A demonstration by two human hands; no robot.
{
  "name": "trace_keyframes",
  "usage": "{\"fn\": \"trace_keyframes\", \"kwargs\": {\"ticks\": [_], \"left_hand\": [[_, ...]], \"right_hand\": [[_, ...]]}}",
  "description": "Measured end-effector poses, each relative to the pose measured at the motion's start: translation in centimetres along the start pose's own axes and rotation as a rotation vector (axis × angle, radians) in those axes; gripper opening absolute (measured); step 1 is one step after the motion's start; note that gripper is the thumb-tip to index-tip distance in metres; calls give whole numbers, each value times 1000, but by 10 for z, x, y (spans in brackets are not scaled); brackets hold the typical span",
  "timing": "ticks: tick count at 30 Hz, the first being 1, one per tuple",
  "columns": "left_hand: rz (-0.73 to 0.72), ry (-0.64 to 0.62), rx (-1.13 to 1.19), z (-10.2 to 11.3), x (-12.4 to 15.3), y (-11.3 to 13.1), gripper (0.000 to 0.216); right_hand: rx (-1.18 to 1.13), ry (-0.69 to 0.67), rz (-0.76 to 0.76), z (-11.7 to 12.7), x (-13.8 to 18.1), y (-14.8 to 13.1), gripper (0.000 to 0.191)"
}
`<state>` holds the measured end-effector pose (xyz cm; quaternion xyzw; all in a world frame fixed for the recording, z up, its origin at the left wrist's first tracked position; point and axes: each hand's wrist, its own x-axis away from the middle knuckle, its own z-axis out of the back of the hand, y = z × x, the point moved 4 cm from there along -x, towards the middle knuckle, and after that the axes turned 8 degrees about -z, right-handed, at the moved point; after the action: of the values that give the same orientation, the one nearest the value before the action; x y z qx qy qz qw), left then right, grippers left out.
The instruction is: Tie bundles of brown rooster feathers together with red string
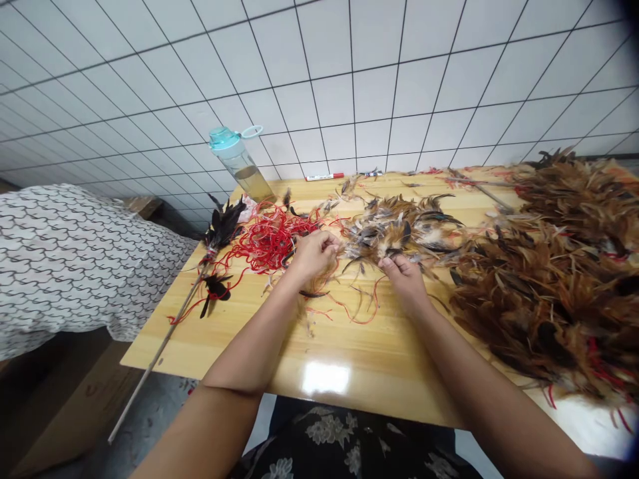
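Observation:
My left hand (315,253) is closed in a pinch at the right edge of a tangled pile of red string (274,238). What its fingertips hold, if anything, is too small to make out. Just to the right, my right hand (405,279) has thumb and fingers pressed together on a small brown feather bunch (392,243), at the front of a loose heap of brown, black and pale feathers (399,216). A thin red strand (367,320) curves over the wooden table (349,369) below both hands.
On the left lies a thin stick (164,346) with black feathers (224,226), overhanging the table edge. A water bottle (249,173) and a red marker (324,177) stand and lie near the tiled wall (329,100). Big feather bundles (549,299) cover the right side. Patterned cloth (84,259) hangs at left.

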<state>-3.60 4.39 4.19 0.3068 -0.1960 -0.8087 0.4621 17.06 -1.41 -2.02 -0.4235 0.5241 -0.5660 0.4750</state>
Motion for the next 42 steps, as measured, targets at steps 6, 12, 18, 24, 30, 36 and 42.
{"fn": "trace_keyframes", "kwargs": {"ticks": [6,12,18,24,30,36,42], "left_hand": [[-26,-234,-104,-23,14,8,10],[-17,-216,-155,-29,15,12,4],[174,-132,517,-26,14,12,16],[306,-128,853,-45,19,20,26],[255,-117,811,-54,19,27,22],[187,-73,665,-59,17,25,11],[67,-1,473,-59,17,28,10]], "right_hand": [[-21,30,-25,4,3,-3,30],[-12,26,-16,2,1,0,26],[53,19,30,1,0,4,25],[175,-23,87,-4,0,0,27],[247,-16,135,-10,0,-1,35],[279,-41,130,-11,0,-2,35],[248,-59,109,-12,-2,4,21]]}}
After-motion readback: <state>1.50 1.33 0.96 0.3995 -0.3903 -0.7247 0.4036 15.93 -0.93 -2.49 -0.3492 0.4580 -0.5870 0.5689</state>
